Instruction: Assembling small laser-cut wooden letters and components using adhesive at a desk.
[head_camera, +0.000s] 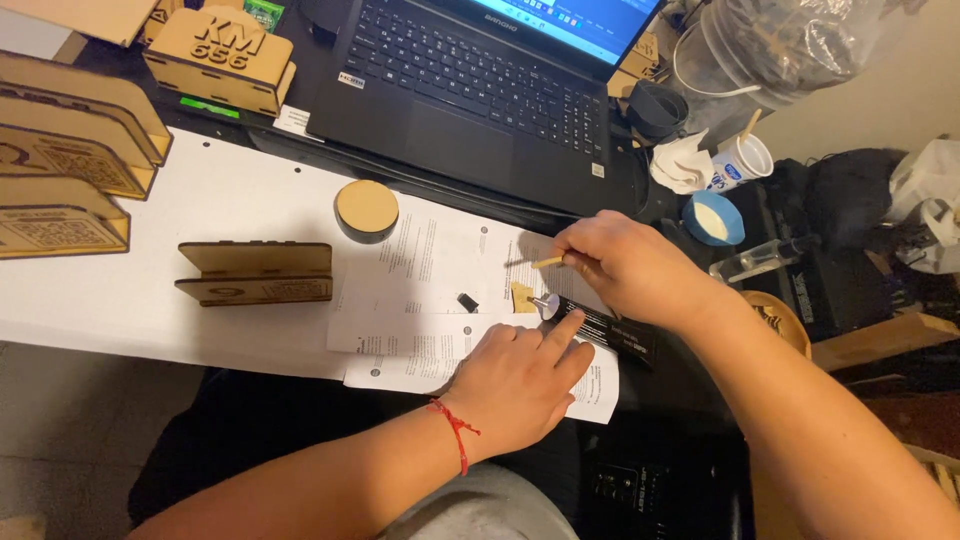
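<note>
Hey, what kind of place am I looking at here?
Probably a home craft or hobby desk. Laser-cut wooden pieces lie beside an open laptop, and the right hand holds a thin wooden stick over printed sheets, the left hand resting alongside.

Home craft workshop: laptop (480, 80), laser-cut wooden stands (255, 272), cluttered desk (150, 290).

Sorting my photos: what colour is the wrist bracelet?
Red, on the left wrist bracelet, head view.

Left hand (520, 375) rests flat on printed sheets (420, 270) below the laptop (470, 90), forefinger touching a small silver knob (547, 305). Right hand (625, 265) grips a thin wooden stick (548, 262) just above that knob.
</note>
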